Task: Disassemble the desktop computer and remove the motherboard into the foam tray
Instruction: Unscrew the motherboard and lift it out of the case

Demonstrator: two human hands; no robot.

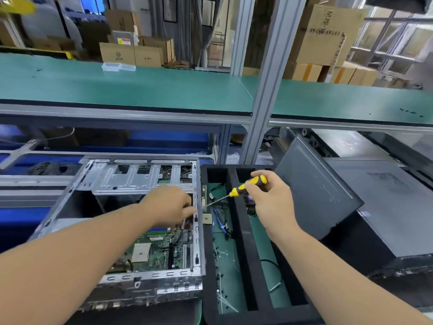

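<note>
The opened computer case (pixel 131 275) lies on its side at lower left, with the green motherboard (pixel 161 249) still inside it. My left hand (pixel 171 205) reaches into the case near its right wall, fingers curled down; whatever they touch is hidden. My right hand (pixel 269 198) grips a yellow and black screwdriver (pixel 248 185) above the black foam tray (pixel 243 254), its tip pointing left toward the case wall. The tray's left slot holds cables, small parts and screws.
A dark side panel (pixel 314 186) leans against another black computer case (pixel 386 212) at the right. An aluminium post (pixel 262 97) rises behind the tray. A green upper shelf (pixel 140 85) spans the back, with cardboard boxes beyond it.
</note>
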